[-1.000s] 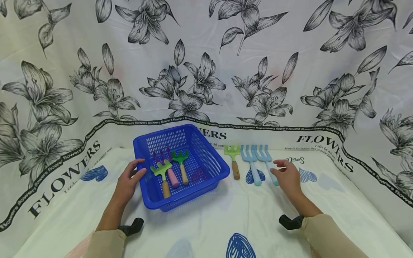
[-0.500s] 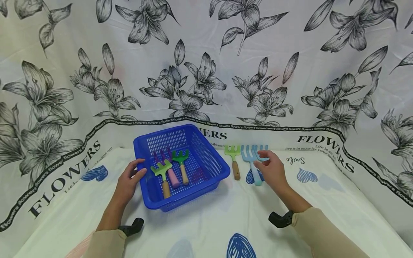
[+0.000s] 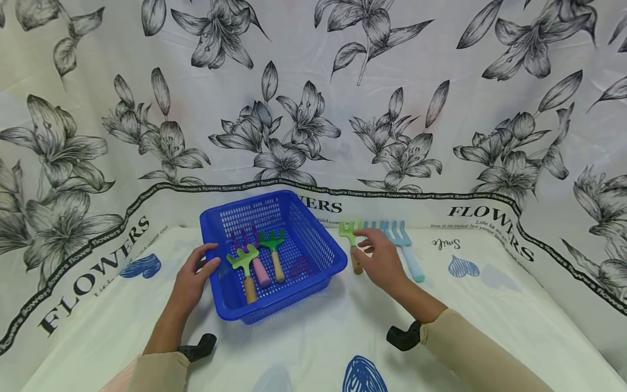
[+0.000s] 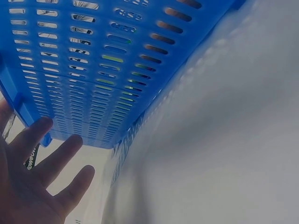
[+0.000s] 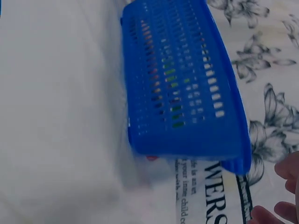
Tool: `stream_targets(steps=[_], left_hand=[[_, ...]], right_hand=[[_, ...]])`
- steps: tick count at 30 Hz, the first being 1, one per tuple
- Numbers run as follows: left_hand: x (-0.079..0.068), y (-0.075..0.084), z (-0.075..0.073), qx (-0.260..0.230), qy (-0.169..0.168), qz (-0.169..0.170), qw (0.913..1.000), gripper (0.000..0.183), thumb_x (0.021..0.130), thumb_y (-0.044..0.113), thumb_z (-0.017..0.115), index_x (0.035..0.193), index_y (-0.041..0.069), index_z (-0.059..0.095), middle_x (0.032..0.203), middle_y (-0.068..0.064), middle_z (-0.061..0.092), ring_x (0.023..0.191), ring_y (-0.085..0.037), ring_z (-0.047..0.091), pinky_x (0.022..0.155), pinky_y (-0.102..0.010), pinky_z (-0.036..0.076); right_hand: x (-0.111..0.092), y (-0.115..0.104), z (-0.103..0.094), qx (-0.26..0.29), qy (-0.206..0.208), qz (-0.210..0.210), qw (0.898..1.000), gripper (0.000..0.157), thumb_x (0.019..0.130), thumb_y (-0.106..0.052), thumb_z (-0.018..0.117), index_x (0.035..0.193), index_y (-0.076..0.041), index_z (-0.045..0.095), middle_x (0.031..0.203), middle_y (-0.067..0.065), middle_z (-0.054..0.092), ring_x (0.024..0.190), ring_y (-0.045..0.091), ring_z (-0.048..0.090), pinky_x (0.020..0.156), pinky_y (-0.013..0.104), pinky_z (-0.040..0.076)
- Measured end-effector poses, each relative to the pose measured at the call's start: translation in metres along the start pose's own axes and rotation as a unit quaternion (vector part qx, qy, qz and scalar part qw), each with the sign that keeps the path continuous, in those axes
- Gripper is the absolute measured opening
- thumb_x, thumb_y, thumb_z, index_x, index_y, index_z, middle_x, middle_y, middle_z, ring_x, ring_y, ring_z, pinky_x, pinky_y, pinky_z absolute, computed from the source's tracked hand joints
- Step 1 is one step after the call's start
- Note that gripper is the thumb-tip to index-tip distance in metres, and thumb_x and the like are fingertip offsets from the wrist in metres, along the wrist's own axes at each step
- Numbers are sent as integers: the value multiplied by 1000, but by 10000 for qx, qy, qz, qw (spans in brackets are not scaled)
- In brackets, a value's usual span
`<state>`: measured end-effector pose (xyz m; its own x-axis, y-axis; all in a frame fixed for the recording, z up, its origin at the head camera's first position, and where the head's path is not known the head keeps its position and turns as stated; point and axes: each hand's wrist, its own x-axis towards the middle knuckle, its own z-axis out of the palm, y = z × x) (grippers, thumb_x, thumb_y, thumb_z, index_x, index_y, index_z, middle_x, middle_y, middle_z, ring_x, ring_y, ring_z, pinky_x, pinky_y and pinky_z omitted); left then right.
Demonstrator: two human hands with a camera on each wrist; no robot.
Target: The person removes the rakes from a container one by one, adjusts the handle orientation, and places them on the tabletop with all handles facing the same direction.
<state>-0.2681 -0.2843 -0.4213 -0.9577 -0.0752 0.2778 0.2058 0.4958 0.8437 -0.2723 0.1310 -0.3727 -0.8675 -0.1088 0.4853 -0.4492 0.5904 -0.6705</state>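
My left hand point(image 3: 193, 277) touches the left rim of a blue perforated plastic basket point(image 3: 289, 297); in the left wrist view its spread fingers point(image 4: 60, 161) lie along the basket's outer wall. Inside the basket are a light green toy garden rake point(image 3: 250, 291), a purple rake with a pink handle point(image 3: 261, 272) and a dark green rake point(image 3: 277, 264). My right hand point(image 3: 382, 260) is over the tools right of the basket, fingers loosely bent, holding nothing visible. A wooden-handled light green rake point(image 3: 348, 231) is nearest its fingertips. One blue rake point(image 3: 413, 264) lies beside it; another is mostly hidden beneath.
A white printed cloth point(image 3: 313, 354) covers the table. Behind it hangs a floral curtain point(image 3: 313, 49) with a black lettered band. A black wrist mount point(image 3: 198, 348) sits on the left arm, another mount point(image 3: 405, 336) on the right.
My right hand has moved left, from the rightmost blue rake across the other blue rake to the light green one. The left hand and basket have stayed in place.
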Motion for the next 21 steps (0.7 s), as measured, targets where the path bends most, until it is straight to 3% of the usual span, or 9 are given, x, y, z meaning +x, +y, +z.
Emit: stream_targets(steps=[12, 17, 21], left_hand=[[-3, 1, -1, 20, 9, -10, 10000, 56, 100, 46, 49, 146, 16, 37, 156, -18, 27, 134, -50, 34, 101, -68, 30], [-2, 2, 0, 21, -9, -9, 10000, 55, 100, 44, 48, 146, 16, 37, 156, -18, 27, 134, -50, 34, 101, -68, 30], [-2, 3, 1, 20, -12, -21, 10000, 55, 100, 45, 48, 146, 16, 37, 156, -18, 27, 134, -50, 34, 101, -68, 30]], right_hand=[[4, -35, 31, 574, -285, -563, 9964, 35, 90, -5, 69, 123, -8, 60, 124, 7, 58, 99, 25, 66, 81, 38, 56], [7, -47, 41, 796, -579, -295, 9947, 38, 90, -7, 69, 126, -7, 58, 128, 6, 56, 103, 22, 64, 83, 35, 56], [12, -59, 49, 308, -863, 231, 9955, 42, 91, -18, 70, 131, -12, 56, 137, 5, 51, 106, 20, 64, 90, 43, 52]])
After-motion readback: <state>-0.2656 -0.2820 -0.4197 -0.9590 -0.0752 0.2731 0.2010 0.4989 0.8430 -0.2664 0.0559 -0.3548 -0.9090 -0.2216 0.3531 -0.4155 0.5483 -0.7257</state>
